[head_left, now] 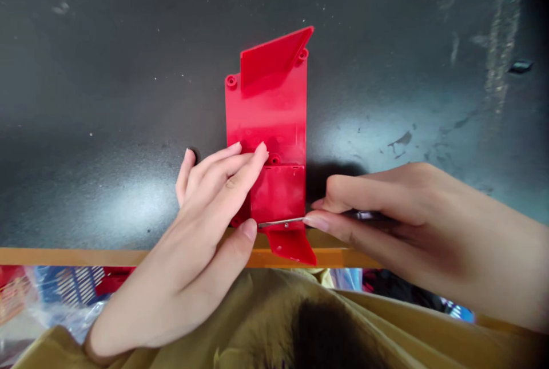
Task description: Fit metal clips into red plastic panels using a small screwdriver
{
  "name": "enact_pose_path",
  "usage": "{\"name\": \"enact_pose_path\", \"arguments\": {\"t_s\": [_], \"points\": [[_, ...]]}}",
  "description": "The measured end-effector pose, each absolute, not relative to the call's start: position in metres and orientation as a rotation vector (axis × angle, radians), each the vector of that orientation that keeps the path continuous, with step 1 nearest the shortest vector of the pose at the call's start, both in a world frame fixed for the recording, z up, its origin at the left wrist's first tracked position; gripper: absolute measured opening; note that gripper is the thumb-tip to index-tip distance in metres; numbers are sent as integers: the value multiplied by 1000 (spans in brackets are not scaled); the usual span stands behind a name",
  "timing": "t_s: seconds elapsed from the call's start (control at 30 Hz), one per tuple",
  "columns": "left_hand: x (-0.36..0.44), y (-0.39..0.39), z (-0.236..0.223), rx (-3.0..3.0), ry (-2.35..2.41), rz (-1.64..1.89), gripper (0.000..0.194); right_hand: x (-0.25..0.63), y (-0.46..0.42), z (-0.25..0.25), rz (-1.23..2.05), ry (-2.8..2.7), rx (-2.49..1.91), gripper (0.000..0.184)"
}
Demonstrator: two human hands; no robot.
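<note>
A red plastic housing [266, 117] lies on the dark table, with a slanted wall at its far end, round screw posts at corners and a raised panel at the near end. My left hand [210, 203] rests on its left side, fingers stretched out, with the thumb at the panel's near-left corner. My right hand [386, 209] is closed around a slim screwdriver [281, 222] with a dark handle. Its thin metal shaft lies nearly flat across the near edge, the tip beside my left thumb. A small shiny screw [286, 225] shows just under the shaft.
The black tabletop [107, 71] carries scuffs and specks, and a small dark piece [520, 66] lies far right. An orange-brown table edge [77, 256] runs along the front; the housing's near flap overhangs it. Below left are a blue slatted basket [71, 284] and clear plastic wrap.
</note>
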State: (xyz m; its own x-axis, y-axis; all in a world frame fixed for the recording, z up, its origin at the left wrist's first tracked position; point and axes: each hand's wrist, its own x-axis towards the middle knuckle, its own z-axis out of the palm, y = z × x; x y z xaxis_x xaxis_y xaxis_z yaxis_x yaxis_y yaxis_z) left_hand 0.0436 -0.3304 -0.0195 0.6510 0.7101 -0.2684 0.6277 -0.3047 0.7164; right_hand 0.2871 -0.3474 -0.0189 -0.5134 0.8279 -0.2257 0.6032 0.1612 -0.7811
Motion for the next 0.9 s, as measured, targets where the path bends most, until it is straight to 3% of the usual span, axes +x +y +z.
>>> {"name": "enact_pose_path", "arguments": {"t_s": [0.9], "points": [[45,-332,-25,2101,1042,129,59,283,-356,-14,894,-2338,-1411,31]]}}
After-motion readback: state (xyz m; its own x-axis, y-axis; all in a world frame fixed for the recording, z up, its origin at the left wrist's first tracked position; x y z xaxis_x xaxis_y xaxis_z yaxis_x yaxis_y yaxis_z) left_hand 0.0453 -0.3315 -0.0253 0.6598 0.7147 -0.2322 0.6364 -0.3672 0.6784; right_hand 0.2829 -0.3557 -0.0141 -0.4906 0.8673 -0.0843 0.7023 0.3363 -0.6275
